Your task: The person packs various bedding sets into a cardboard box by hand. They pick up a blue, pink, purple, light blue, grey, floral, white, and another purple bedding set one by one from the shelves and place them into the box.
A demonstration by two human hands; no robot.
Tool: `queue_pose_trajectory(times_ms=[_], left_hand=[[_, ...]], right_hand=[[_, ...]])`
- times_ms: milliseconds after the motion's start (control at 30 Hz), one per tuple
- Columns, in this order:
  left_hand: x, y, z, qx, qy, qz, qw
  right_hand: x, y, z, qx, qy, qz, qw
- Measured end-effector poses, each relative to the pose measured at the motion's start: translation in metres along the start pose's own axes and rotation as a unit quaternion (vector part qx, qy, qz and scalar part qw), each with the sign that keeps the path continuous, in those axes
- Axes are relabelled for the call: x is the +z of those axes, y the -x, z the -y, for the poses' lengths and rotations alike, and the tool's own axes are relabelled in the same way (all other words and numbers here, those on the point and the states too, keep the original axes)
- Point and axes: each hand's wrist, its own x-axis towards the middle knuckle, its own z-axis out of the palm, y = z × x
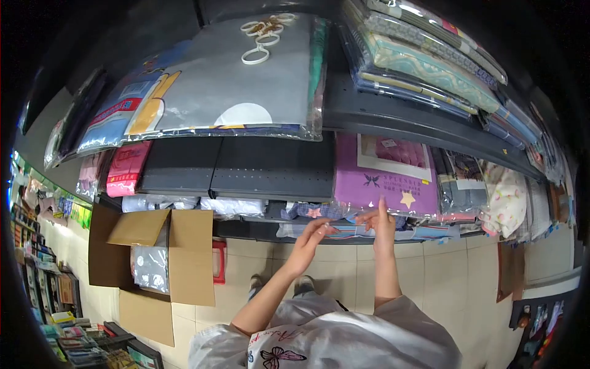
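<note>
My left hand point(312, 238) reaches forward with its fingers stretched out and holds nothing. Beside it, my right hand point(382, 226) has its fingers apart, one pointing up so that its tip overlaps the lower edge of a purple package point(353, 178). That package lies on the middle shelf in clear plastic, with a picture and a yellow star on its front. Below and behind both hands, folded blue fabric packs point(424, 232) lie on the lowest shelf. A blue checked pack with a pink star point(314, 213) sits just ahead of my left hand.
An open cardboard box point(192, 258) with plastic-wrapped packs inside stands on the floor at left, near a red frame point(219, 261). Grey packaged curtains point(209, 74) and stacked fabric packs point(430, 61) fill the upper shelf. A pink pack point(128, 169) lies on the middle shelf.
</note>
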Motion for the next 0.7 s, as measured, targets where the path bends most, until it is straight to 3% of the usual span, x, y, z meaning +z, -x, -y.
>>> queue_pose_trajectory(times_ms=[67,333,600,700], left_hand=[[-0.004,-0.003,-0.003,0.005,-0.036,-0.005,0.999],[0.008,0.005,-0.006,0.02,-0.055,0.017,0.998],[0.016,0.021,-0.012,0.0,-0.012,0.016,1.0],[0.017,0.021,-0.013,-0.028,-0.025,0.015,0.999]], right_hand=[[-0.002,-0.001,0.021,0.08,-0.002,0.033,0.996],[0.002,0.0,0.041,-0.034,0.038,0.042,0.998],[-0.005,0.024,0.036,-0.011,0.051,0.041,0.998],[-0.005,0.064,0.031,-0.097,0.107,0.106,0.984]])
